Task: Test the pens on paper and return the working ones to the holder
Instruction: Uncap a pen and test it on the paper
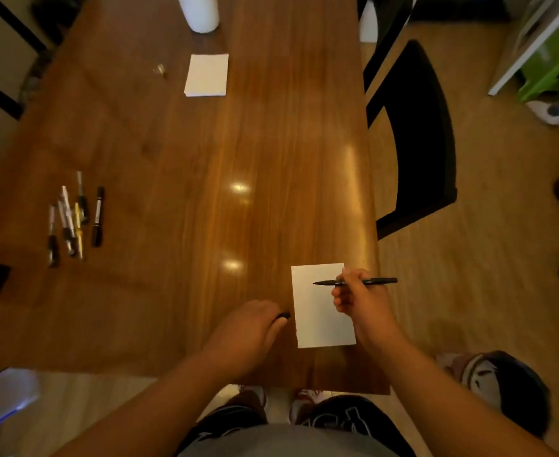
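A black pen (354, 282) is held in the right hand (359, 300) over the paper (317, 324); what seems its cap (284, 315) is closed in the left hand (251, 328). The tip should be pressed lightly and drawn across the sheet.

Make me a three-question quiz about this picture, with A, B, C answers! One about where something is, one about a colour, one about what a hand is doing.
1. Where do the spare pens lie?
A. left side of the table
B. on the chair
C. on the floor

2. What colour is the pen in the right hand?
A. red
B. black
C. green

3. What is the left hand doing?
A. lying flat and empty
B. closed around a small dark thing
C. lifting the paper

Answers: 1 A, they sit in a bunch there. 2 B, it looks black. 3 B, a dark tip pokes out.
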Demonstrator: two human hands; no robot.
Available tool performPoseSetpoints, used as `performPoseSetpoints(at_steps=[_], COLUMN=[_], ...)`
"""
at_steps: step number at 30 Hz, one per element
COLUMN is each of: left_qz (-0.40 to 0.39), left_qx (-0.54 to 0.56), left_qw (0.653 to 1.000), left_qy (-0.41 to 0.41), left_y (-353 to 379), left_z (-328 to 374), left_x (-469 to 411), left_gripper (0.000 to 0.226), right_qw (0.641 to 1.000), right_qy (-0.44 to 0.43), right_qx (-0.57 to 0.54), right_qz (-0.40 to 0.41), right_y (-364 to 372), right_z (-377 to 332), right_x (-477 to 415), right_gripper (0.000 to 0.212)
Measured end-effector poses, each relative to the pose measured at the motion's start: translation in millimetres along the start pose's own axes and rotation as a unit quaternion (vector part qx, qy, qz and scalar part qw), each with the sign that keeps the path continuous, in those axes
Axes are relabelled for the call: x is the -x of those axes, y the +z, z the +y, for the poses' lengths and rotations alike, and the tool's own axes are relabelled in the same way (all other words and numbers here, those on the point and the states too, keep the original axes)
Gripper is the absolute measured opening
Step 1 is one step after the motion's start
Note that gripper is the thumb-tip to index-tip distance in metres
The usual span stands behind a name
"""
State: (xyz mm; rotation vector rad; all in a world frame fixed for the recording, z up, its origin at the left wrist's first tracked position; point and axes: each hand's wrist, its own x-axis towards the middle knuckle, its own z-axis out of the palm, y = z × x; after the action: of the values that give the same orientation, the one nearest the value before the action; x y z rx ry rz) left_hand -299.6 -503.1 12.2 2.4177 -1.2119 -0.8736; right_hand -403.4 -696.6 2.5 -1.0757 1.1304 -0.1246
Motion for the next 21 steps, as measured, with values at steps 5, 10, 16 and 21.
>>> performPoseSetpoints(at_steps=[5, 10, 16, 21], left_qz=[0.024, 0.074, 0.113, 0.113], left_qx=[-0.097, -0.139, -0.115, -0.102], left_qw=[0.989, 0.981, 0.983, 0.984], left_qy=[0.112, 0.111, 0.087, 0.092], left_y=[39, 61, 81, 81], left_z=[8, 12, 10, 13], left_x=[-15, -31, -37, -45], left_gripper=[0.035, 0.031, 0.036, 0.037], right_qw=[0.997, 0.995, 0.949, 0.922], right_qy=[-0.07, -0.101, -0.246, -0.3], right_qx=[0.035, 0.0, 0.198, 0.243], right_qz=[0.018, -0.02, -0.017, -0.028], right_y=[19, 26, 13, 30], right_z=[37, 45, 34, 24], right_x=[-13, -22, -31, -48], right_gripper=[0.018, 0.014, 0.005, 0.017])
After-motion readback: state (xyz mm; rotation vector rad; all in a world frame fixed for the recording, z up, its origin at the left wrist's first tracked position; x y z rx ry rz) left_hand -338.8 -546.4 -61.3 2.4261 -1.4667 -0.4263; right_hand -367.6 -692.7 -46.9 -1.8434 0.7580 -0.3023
